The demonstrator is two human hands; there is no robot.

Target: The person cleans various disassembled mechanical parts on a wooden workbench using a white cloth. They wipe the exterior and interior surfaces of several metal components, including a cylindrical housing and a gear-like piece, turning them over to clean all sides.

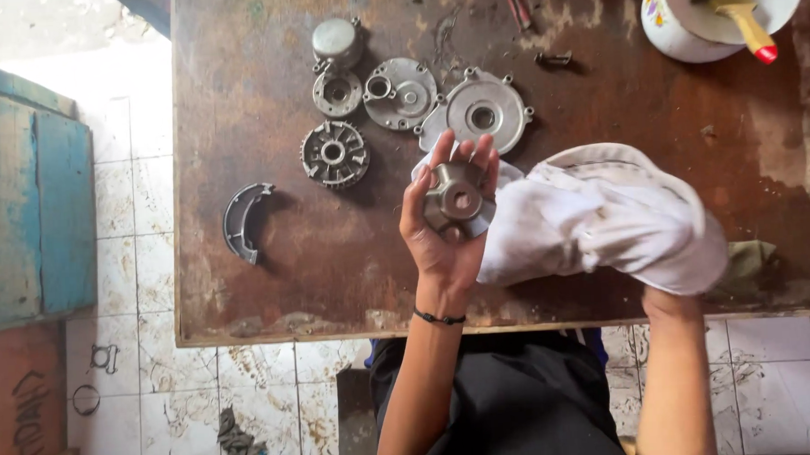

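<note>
Worn brown table top (272,286) across centre frame; near edge low in frame, left edge beside tiled floor (135,201). Bare surface at lower left and right of centre. Near left edge: curved grey brake-shoe-like piece (243,222), lying alone.

Upper centre: cluster of grey metal parts, close together. Small domed cap (336,40) at top, ring housing (337,93) just below, finned round piece (334,154) lowest, round cover plate (400,94) to the right, larger flanged disc (482,114) further right. Upper right corner: white bowl (676,30) holding a brush with yellow handle (746,23).

Left hand (445,231) at centre, palm up, fingers curled around a small metal hub (458,199) with central bore; hub seated in the palm, fingertips overlapping the lower rim of the flanged disc in the picture. Right hand wrapped inside a white cloth (602,221), hand itself hidden, grip not determinable; cloth edge touching the hub from the right.
</note>
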